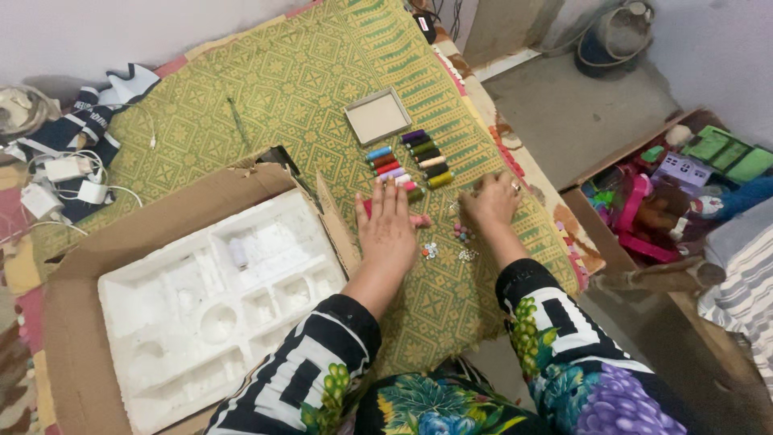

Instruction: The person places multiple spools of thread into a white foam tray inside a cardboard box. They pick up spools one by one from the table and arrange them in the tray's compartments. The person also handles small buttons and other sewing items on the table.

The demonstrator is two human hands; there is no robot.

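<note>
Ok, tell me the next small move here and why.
Probably lift the left hand off the mat: it lies flat over the near end of the thread spools, hiding some, while the right hand rests beside the small beads.

Coloured thread spools (409,165) in rows
</note>
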